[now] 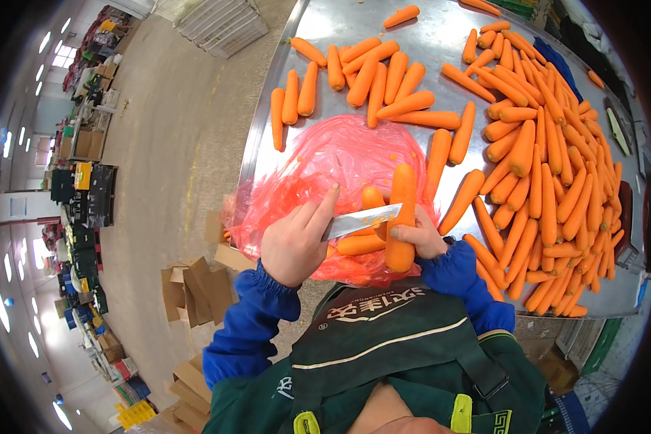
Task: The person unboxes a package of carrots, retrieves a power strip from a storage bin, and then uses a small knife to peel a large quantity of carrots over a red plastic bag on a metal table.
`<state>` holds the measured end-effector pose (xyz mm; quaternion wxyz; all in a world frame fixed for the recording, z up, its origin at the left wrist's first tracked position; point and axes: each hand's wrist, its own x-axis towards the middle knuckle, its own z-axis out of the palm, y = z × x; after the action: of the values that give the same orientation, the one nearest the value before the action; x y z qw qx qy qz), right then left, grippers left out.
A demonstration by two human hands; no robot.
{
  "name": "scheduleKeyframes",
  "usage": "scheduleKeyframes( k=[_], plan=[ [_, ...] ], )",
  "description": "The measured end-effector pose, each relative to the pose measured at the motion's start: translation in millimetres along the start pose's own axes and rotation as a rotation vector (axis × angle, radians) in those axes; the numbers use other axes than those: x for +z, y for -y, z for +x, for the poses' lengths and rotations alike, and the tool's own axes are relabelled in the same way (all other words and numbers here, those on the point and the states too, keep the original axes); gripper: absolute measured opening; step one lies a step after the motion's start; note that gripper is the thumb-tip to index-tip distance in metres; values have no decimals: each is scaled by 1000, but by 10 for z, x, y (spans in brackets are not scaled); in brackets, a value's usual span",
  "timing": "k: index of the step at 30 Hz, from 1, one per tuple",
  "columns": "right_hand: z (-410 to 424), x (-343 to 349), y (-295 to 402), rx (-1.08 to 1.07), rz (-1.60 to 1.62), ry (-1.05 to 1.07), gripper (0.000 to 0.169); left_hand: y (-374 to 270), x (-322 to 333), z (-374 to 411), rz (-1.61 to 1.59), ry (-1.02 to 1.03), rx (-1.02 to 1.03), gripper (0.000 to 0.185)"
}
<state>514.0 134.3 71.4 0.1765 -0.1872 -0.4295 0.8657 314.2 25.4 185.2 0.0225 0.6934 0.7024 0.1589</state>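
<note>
A knife [362, 221] with orange bits on its blade is held in my left hand [295, 241], index finger extended. My right hand [420, 233] grips a large carrot [401, 190] upright, thumb across its side. The blade's tip overlaps this carrot; whether it touches cannot be told. Behind the blade is a second carrot [372, 198], partly hidden; I cannot tell if the right hand holds it too. Below both hands spreads a pink plastic bag [352, 146], with small orange scraps on it. Another carrot [361, 244] lies low on the bag, under the blade.
A large heap of carrots [548, 190] covers the right of the metal table [325, 24]. Loose carrots [363, 81] lie beyond the bag. A blue cloth [556, 62] and a pale-handled tool [618, 132] are at the far right. Cardboard boxes [195, 290] stand on the floor, left.
</note>
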Motion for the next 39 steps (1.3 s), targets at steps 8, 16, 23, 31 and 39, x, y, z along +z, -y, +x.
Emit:
scheduleKeyframes(
  k=[8,16,23,31,39],
  plan=[
    [-116,65,254,-76,-140,82,69,578,300,-110,88,5,-72,54],
    [9,-148,271,-232,-667,17,61,123,84,372,-95,121,93,65],
    [-444,-1120,1021,-141,-1340,-135,59,1005,820,318,-7,197,-286,41],
    [156,-1739,1337,-454,-1601,-835,38,1087,2133,1363,-674,33,-429,41],
    [1683,-2003,84,-307,-1664,-644,38,860,2907,1979,-1140,-186,-533,36]
  ],
)
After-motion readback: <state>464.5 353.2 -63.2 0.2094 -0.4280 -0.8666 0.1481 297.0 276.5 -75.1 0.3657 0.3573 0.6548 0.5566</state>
